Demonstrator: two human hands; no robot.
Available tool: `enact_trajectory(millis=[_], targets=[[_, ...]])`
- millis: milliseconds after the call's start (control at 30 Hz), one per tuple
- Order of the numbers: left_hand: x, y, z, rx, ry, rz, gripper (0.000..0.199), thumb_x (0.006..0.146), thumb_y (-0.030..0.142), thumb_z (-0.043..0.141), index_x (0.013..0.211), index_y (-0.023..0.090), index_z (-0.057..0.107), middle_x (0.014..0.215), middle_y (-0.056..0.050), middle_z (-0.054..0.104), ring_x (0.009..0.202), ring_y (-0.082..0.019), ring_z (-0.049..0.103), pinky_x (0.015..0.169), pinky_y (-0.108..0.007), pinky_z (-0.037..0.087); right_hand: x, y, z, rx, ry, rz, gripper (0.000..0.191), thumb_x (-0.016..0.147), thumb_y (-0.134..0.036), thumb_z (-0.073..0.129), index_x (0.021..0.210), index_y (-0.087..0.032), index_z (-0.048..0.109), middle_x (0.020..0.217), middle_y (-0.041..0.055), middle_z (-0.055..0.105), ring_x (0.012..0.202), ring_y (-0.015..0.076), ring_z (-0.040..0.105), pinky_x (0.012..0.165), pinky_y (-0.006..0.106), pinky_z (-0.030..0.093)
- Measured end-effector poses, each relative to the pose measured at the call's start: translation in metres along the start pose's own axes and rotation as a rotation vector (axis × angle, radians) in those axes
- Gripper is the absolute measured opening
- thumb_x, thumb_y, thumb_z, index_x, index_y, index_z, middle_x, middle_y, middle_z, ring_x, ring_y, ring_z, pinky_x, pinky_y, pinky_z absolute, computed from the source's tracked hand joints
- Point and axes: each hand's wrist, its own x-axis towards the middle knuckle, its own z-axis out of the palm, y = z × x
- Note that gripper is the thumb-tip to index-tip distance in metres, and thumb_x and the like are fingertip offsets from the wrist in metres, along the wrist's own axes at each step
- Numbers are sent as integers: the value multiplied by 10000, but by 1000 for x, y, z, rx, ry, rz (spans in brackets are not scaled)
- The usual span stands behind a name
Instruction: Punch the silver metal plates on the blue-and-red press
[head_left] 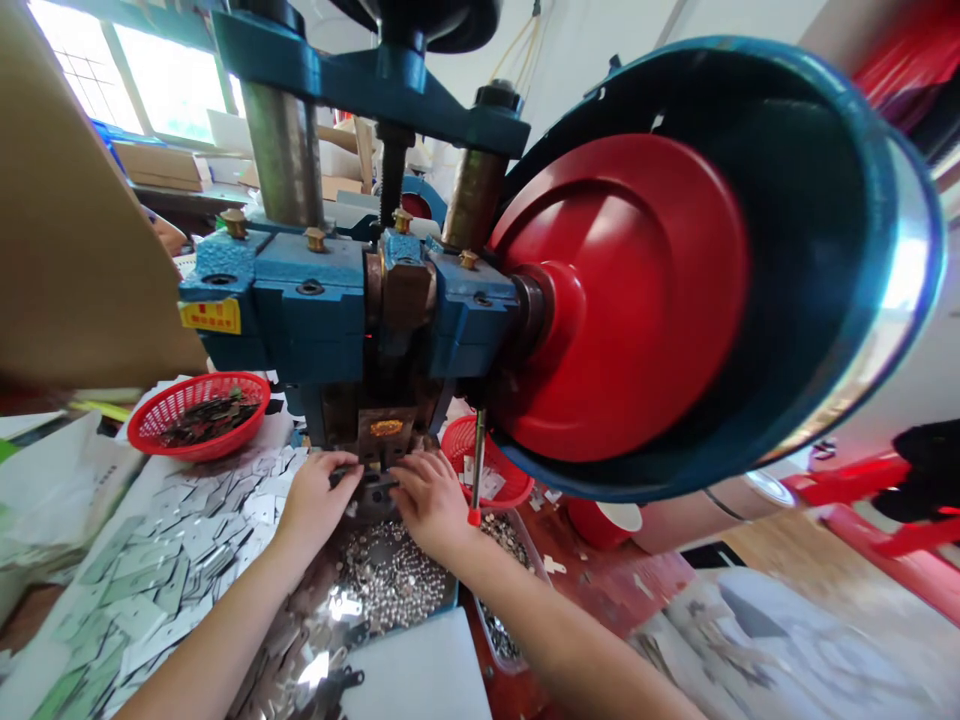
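Both hands are at the die (373, 497) of a blue press (307, 310), one on each side of it. My left hand (319, 498) is closed in a pinch, thumb and forefinger at the die's left side. A small dark piece shows between those fingers, too little of it to name. My right hand (433, 497) has its fingers bent together at the die's right side, and whatever they hold is hidden. Just below the die lies a heap of small shiny metal rivet-like parts (394, 580). Flat metal plates (165, 580) are spread to the left of my left forearm.
A red basket (202, 445) of dark pieces stands at left, another red basket (517, 487) behind my right hand. The press's big red flywheel (622, 300) fills the upper right. A red-tipped lever (478, 470) hangs beside my right wrist. A clear bin (506, 650) holds small parts.
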Motion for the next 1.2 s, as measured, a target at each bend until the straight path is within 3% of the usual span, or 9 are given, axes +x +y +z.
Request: enact_trajectory(millis=[167, 267, 400, 533, 733, 867, 967, 1067, 1200], targets=[[-23, -6, -37, 10, 37, -88, 342, 796, 484, 483, 924, 217, 654, 973, -63, 647, 935, -248, 577, 722, -346, 487, -52, 19, -27, 511, 180, 514, 431, 944, -462, 327, 1041, -187, 645, 937, 86, 693, 884, 212, 637, 826, 361, 503], [-43, -14, -54, 48, 53, -152, 364, 787, 527, 486, 941, 238, 647, 1016, -54, 633, 945, -245, 576, 689, -320, 485, -69, 14, -41, 663, 220, 511, 461, 929, -513, 347, 1054, -195, 656, 980, 79, 694, 944, 209, 627, 886, 350, 479], [-65, -28, -67, 114, 69, -146, 366, 792, 531, 478, 943, 238, 637, 1041, -66, 620, 987, -259, 568, 741, -340, 477, -69, 12, -35, 603, 214, 467, 442, 864, -544, 478, 1025, -181, 672, 930, 76, 695, 885, 212, 630, 830, 332, 493], [-78, -38, -79, 160, 109, -143, 353, 805, 522, 475, 952, 238, 624, 1039, -71, 604, 1001, -268, 555, 854, -397, 444, -67, 23, -19, 684, 251, 549, 565, 926, -553, 268, 1176, -152, 578, 817, 70, 685, 724, 190, 637, 681, 318, 523], [-87, -33, -80, 137, 121, -147, 346, 814, 524, 465, 963, 245, 608, 1077, -74, 582, 1050, -276, 532, 880, -423, 438, -15, 9, 13, 299, 126, 390, 350, 858, -411, 508, 1084, -179, 643, 950, 81, 688, 866, 204, 634, 803, 317, 496], [-94, -34, -68, 125, 83, -56, 330, 826, 499, 458, 976, 243, 602, 1112, -76, 572, 1072, -279, 527, 950, -457, 403, 20, 1, 30, 183, 2, 435, 229, 765, -304, 640, 956, -184, 680, 844, 40, 702, 756, 188, 641, 697, 269, 492], [-98, -40, -59, 105, 61, 2, 330, 815, 500, 471, 983, 250, 606, 1133, -68, 562, 1088, -280, 524, 986, -466, 383, 12, 17, 16, 189, 108, 511, 181, 833, -267, 540, 876, -161, 680, 757, 29, 692, 684, 171, 632, 627, 249, 478], [-98, -46, -53, 78, 34, 19, 322, 813, 495, 474, 978, 254, 612, 1144, -63, 558, 1092, -275, 527, 998, -466, 380, -17, 45, -17, 127, 189, 523, 278, 888, -300, 452, 984, -149, 666, 843, 62, 701, 774, 199, 635, 718, 300, 477], [-97, -43, -45, 64, 16, 69, 306, 811, 486, 485, 960, 262, 630, 1131, -65, 578, 1076, -266, 549, 992, -460, 401, -50, 69, -49, -238, 27, 374, 248, 802, -268, 585, 1032, -221, 666, 1089, 69, 661, 1047, 242, 562, 940, 392, 366]])
